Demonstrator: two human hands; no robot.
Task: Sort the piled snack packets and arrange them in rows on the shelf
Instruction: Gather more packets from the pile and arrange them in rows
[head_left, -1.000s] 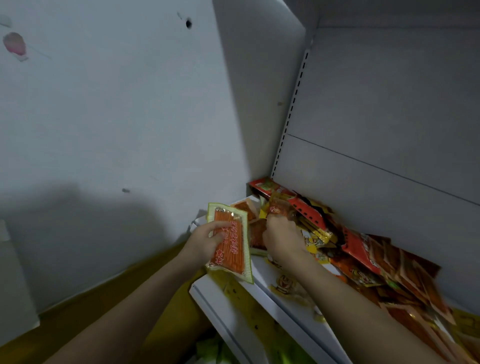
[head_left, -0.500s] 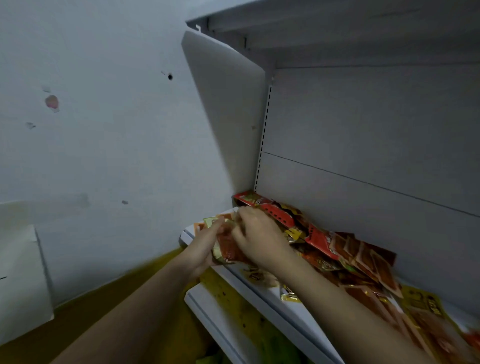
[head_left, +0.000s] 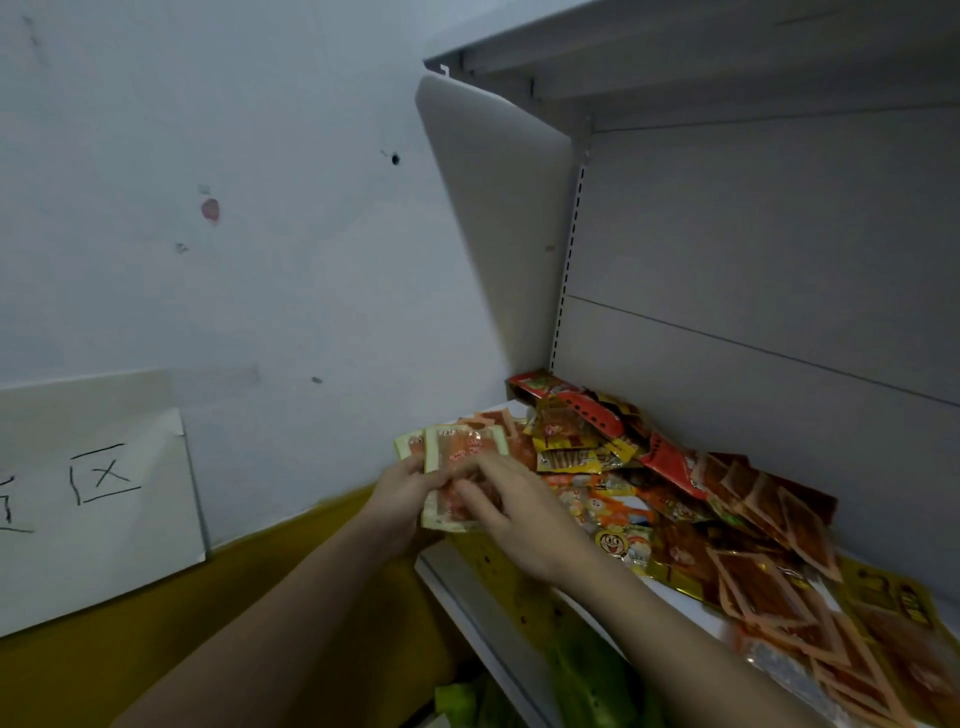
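Note:
A loose pile of snack packets (head_left: 691, 499), red, orange and yellow, covers the white shelf (head_left: 685, 603) from its left corner to the right edge. At the shelf's front left end my left hand (head_left: 402, 491) grips a small stack of orange packets with pale green borders (head_left: 457, 452). My right hand (head_left: 511, 512) lies over the front of that stack, fingers spread across the top packet. Its fingertips are blurred. The lower half of the stack is hidden by both hands.
A white side panel (head_left: 498, 223) closes the shelf's left end, and another shelf (head_left: 675, 47) hangs above. Left of it, a paper sign (head_left: 98, 499) leans on the white wall above a yellow floor. Green packets (head_left: 587, 680) sit on the level below.
My left hand held one orange packet apart while my right hand reached into the pile. Both hands have since come together on a stack of orange packets. The view has tilted up and left.

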